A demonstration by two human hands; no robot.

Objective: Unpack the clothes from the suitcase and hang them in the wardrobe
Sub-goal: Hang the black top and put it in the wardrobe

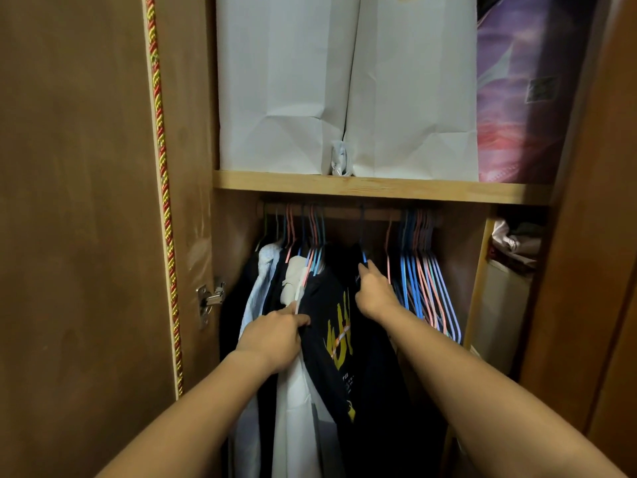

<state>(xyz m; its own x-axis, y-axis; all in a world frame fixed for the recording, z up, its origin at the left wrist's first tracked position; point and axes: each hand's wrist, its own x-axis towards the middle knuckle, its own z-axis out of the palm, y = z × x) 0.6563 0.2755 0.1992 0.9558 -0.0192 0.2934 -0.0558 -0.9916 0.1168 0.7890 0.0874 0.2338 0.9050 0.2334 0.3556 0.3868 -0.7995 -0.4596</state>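
**Dark tee on the rail, hands settling it**

I had both arms reaching into the open wardrobe [344, 188]. My left hand [275, 334] pinched the left edge of the black printed T-shirt [331, 326], thumb and fingers curled onto the cloth just beside a white garment [296, 391]. My right hand [374, 291] was up at the shirt's right shoulder, fingers closed round the blue hanger [364, 258] where it met the collar. The hanger's hook ran up toward the wooden rail [344, 213]; in the shadow I could not tell for certain that it was seated.

The shirt hung between the clothes already in place on the left, among them a pale blue shirt [256, 294], and a bunch of empty hangers [425, 281] on the right, pink and blue, pushed together.

I judged this item nearly done: it needed only straightening and letting go. Several garments appeared hung, and the spare hangers suggested room for more. The suitcase was out of view, so I could not say how much remained to unpack.

Above the shelf stood white paper bags [344, 84].
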